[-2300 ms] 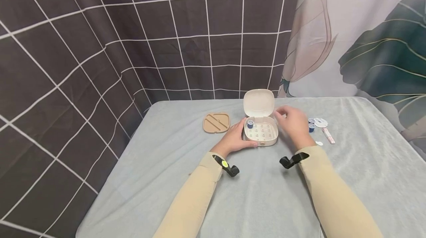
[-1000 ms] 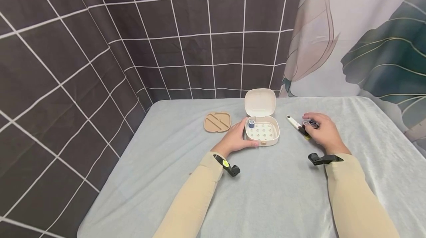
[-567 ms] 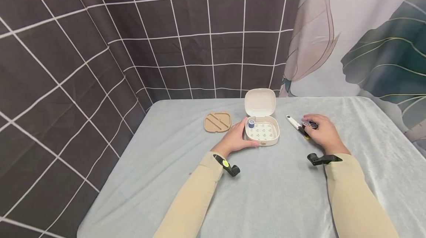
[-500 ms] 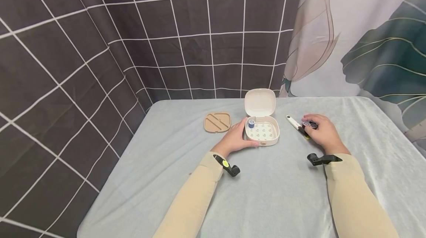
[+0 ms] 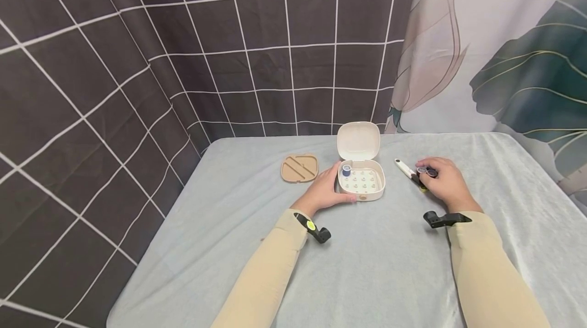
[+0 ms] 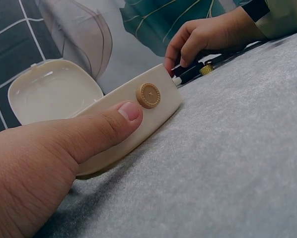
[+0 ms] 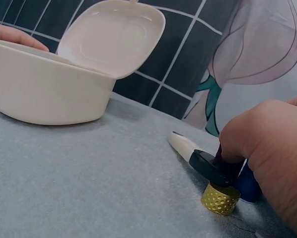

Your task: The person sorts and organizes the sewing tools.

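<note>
A cream sewing box (image 5: 362,196) stands with its lid (image 5: 358,141) up and rows of small pegs inside. One navy thread spool (image 5: 346,170) sits at the box's back left. My left hand (image 5: 322,190) holds the box's left side; its thumb presses the front near a tan button (image 6: 148,95). On the right, my right hand (image 5: 445,180) has its fingers around dark thread spools (image 5: 422,170), partly hidden by the hand. By its fingertips lie a slim white-and-black tool (image 7: 183,145) and a gold thimble (image 7: 220,199); a blue spool (image 7: 248,184) is close behind.
A tan divided tray (image 5: 299,168) lies on the grey cloth left of the box. The cloth-covered table (image 5: 367,267) reaches back to a dark grid-patterned curtain (image 5: 312,68) and a leaf-printed one (image 5: 527,73).
My right hand has moved right from beside the box to the spools, then stayed almost still. It now covers the white disc and pink strip seen earlier. My left hand keeps its hold.
</note>
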`<state>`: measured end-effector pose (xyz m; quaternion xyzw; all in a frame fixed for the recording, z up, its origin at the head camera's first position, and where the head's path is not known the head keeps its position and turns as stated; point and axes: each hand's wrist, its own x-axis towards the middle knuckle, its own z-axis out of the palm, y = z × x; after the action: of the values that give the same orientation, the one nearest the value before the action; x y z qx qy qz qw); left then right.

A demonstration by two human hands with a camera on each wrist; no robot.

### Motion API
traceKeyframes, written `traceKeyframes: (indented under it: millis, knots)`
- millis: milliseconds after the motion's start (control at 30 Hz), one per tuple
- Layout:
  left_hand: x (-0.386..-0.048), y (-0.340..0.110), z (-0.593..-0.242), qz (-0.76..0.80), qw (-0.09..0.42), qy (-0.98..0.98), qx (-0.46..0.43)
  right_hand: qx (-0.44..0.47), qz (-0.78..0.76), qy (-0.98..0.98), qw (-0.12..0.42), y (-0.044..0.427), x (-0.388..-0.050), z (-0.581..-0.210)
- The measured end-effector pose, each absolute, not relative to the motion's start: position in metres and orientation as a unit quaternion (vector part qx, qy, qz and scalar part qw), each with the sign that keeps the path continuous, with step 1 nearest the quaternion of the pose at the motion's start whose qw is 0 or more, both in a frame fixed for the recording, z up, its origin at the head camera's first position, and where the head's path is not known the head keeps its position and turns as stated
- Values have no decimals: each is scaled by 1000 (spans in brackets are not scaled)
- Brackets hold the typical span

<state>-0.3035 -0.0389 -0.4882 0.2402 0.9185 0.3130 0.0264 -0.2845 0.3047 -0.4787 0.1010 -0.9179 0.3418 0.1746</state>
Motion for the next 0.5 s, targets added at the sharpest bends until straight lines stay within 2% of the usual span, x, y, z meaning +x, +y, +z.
traceKeyframes:
  millis: [500]
  knots:
    - [-304,-39,-488,310,22,918,245,89,328,-922,187,303,-284,-479]
